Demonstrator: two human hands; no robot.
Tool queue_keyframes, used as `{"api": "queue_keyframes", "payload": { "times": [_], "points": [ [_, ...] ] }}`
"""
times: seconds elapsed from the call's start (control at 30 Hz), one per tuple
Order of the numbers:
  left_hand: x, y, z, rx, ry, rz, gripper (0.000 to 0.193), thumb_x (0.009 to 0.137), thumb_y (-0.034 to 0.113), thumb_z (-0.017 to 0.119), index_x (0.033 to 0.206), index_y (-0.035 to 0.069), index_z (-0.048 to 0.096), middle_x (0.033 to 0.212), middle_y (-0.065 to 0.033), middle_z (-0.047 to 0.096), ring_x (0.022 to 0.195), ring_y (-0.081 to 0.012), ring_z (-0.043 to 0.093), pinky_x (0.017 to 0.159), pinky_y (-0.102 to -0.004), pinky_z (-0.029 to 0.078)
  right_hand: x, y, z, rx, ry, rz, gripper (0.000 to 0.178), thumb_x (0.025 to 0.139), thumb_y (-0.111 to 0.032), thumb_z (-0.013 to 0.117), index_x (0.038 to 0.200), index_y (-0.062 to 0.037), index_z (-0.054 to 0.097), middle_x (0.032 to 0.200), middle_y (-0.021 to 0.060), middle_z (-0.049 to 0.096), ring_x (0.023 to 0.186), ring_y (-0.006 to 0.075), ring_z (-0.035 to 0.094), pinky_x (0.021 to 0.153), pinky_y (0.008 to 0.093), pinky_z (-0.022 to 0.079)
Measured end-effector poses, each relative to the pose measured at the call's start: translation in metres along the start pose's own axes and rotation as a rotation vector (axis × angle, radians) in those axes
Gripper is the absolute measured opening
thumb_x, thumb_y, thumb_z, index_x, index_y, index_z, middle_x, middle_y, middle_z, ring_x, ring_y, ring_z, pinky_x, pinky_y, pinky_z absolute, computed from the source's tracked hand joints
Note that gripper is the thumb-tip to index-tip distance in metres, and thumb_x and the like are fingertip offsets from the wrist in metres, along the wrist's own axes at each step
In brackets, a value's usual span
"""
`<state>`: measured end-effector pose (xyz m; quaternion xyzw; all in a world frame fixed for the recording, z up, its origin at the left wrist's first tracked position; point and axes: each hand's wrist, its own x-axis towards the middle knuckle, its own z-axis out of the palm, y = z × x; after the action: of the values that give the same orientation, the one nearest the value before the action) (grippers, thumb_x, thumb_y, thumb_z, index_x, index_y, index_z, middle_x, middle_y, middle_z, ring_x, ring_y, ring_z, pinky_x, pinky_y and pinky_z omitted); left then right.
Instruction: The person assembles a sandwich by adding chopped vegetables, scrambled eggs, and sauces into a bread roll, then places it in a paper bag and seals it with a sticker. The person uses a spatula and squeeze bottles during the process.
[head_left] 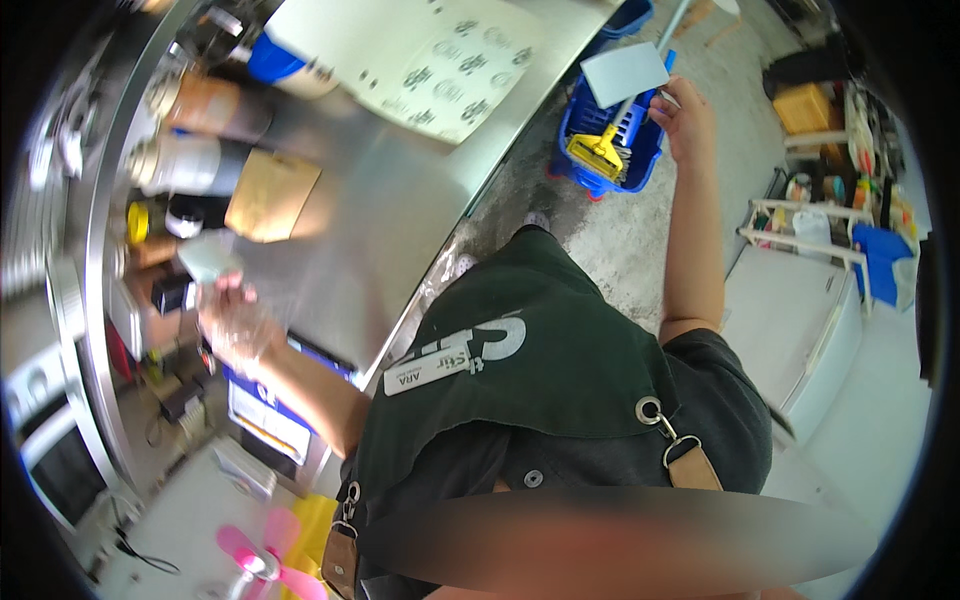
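My right hand (688, 118) is raised at the far right with its fingers pinched at the edge of a pale, flat rectangular piece (622, 76), perhaps card or plastic. Below that piece, a blue mop bucket (640, 172) with a yellow-headed mop (597, 152) stands on the floor. My left hand (238, 322), in a clear plastic glove, reaches over the left part of the steel counter (375, 215). Motion smears its fingers. Close to its fingertips are a pale greenish item (208, 256) and a small black object (172, 294); whether either is held cannot be made out.
Printed paper (455, 75) covers the counter's far end. Bottles (205, 105) and a brown paper packet (272, 195) line its left side. A white chest-like appliance (790, 320) and a loaded rack (810, 225) stand right. A pink fan (262, 565) is at lower left.
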<state>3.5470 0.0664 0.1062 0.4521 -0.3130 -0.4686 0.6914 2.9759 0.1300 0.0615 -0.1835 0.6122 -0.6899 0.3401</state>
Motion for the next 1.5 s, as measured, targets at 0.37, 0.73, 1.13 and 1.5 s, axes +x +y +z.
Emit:
{"api": "queue_keyframes", "payload": {
  "times": [0.37,0.73,1.13,1.5],
  "points": [
    [0.029,0.039,0.031,0.401,0.396,0.227,0.016,0.086,0.014,0.059,0.089,0.000,0.065,0.088,-0.0084,0.065,0.088,-0.0197,0.063,0.083,-0.0303,0.049,0.348,0.082,-0.147,-0.217,0.268,0.093,0.024,0.088,-0.012,0.061,0.098,0.0103,0.059,0.088,0.0221,0.070,0.072,0.0309,0.073,0.063,0.0306,0.061],
    [0.048,0.106,0.024,0.227,0.993,0.359,0.025,0.086,0.013,0.059,0.098,-0.008,0.065,0.102,-0.0186,0.070,0.094,-0.0277,0.070,0.084,-0.0332,0.060,0.583,0.252,-0.106,-0.751,0.486,-0.047,0.021,0.076,-0.026,0.066,0.078,-0.0045,0.066,0.073,0.0169,0.070,0.071,0.0329,0.069,0.070,0.0424,0.054],
    [0.006,0.051,0.034,0.606,0.920,0.313,0.029,0.093,0.021,0.055,0.103,-0.004,0.065,0.103,-0.0138,0.069,0.090,-0.0223,0.068,0.078,-0.0277,0.057,0.640,0.276,-0.116,-0.934,0.161,-0.097,0.024,0.089,-0.025,0.064,0.107,-0.0144,0.076,0.100,0.0155,0.073,0.095,0.0310,0.070,0.087,0.0404,0.053],
    [-0.090,-0.050,0.110,0.200,0.747,0.262,0.015,0.088,0.023,0.059,0.080,0.010,0.057,0.069,-0.0010,0.055,0.060,-0.0138,0.050,0.055,-0.0273,0.040,0.282,-0.057,0.015,0.680,-0.351,-0.775,0.016,0.091,-0.020,0.062,0.098,-0.0064,0.056,0.082,0.0096,0.059,0.063,0.0197,0.057,0.049,0.0299,0.044]
  ]
}}
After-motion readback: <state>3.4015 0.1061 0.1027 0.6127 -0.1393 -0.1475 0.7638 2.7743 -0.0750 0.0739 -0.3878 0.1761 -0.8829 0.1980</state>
